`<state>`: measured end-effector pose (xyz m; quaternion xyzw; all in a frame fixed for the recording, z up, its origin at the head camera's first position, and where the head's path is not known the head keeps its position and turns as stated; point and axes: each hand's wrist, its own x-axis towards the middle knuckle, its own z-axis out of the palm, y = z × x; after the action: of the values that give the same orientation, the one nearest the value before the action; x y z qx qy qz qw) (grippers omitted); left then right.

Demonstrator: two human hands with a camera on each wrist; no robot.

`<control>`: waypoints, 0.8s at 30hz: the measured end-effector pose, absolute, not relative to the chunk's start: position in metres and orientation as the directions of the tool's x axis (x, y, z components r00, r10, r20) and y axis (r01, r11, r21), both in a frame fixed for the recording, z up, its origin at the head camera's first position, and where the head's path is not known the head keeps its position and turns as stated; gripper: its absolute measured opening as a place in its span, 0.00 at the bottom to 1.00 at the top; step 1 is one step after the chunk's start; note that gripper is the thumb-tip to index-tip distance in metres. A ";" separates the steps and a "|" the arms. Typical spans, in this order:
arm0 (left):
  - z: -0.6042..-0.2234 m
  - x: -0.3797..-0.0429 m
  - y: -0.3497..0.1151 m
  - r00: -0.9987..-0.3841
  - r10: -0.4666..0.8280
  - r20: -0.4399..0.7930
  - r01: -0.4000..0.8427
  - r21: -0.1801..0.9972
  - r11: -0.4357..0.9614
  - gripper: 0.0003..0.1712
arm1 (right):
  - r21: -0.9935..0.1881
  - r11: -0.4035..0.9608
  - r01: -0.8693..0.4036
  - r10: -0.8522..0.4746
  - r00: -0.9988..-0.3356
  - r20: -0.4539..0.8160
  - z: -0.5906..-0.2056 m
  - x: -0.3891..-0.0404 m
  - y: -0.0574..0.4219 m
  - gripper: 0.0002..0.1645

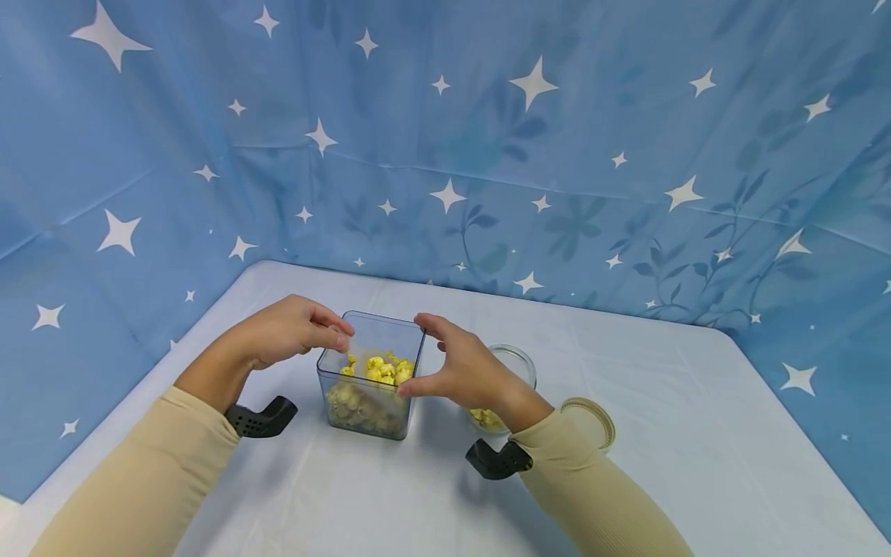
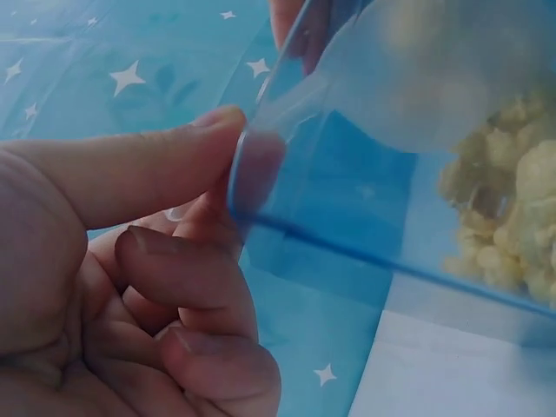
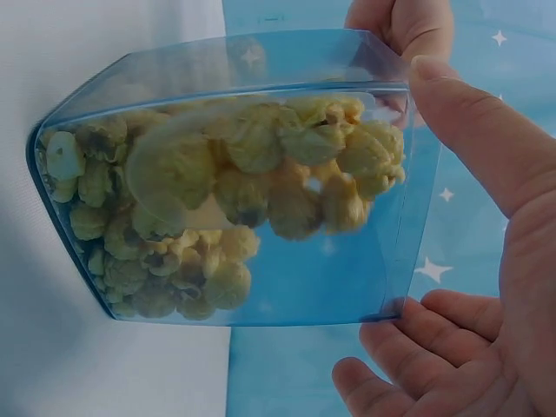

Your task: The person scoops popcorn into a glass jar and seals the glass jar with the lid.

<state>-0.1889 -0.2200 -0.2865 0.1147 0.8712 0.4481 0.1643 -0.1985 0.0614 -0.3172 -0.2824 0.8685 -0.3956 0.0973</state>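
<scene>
A clear, blue-tinted square container (image 1: 365,406) holds yellow popcorn (image 1: 381,370) and stands upright on the table. My left hand (image 1: 298,333) is at its left rim, thumb and forefinger pinching the thin handle of a translucent scoop (image 2: 391,78). The scoop's rounded, milky bowl is inside the container among the popcorn, seen through the wall. Across the container's right side, my right hand (image 1: 462,367) grips the rim, thumb on the near corner and fingers at the far one. In the right wrist view, the thumb (image 3: 469,117) presses the rim edge.
Partly behind my right forearm stands a round glass jar (image 1: 518,360) with some popcorn low in it. Right of it lies a round gold-rimmed lid (image 1: 604,422). A white cloth covers the table (image 1: 668,387), and a blue starred curtain (image 1: 487,193) hangs behind.
</scene>
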 end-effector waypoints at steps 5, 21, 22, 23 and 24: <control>-0.288 -0.189 -0.225 -0.925 0.338 -0.174 0.036 0.845 0.534 0.24 | -0.745 0.525 -0.411 -0.566 -0.822 0.055 -0.318 -0.198 0.062 0.62; -0.295 -0.190 -0.237 -0.943 0.303 -0.135 -0.003 0.916 0.401 0.24 | -0.744 0.531 -0.406 -0.562 -0.825 0.049 -0.318 -0.198 0.062 0.62; -0.295 -0.190 -0.237 -0.945 0.299 -0.134 -0.005 0.919 0.394 0.24 | -0.743 0.530 -0.408 -0.564 -0.824 0.051 -0.318 -0.198 0.062 0.62; -0.296 -0.190 -0.238 -0.946 0.296 -0.132 -0.007 0.922 0.387 0.24 | -0.743 0.528 -0.410 -0.566 -0.823 0.052 -0.318 -0.198 0.063 0.62; -0.297 -0.190 -0.238 -0.947 0.295 -0.130 -0.009 0.926 0.378 0.24 | -0.744 0.526 -0.413 -0.569 -0.821 0.054 -0.318 -0.198 0.063 0.62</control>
<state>-0.1900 -0.2380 -0.2965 0.0873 0.8184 0.5510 0.1380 -0.1978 0.0627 -0.3176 -0.2827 0.8679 -0.3964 0.0981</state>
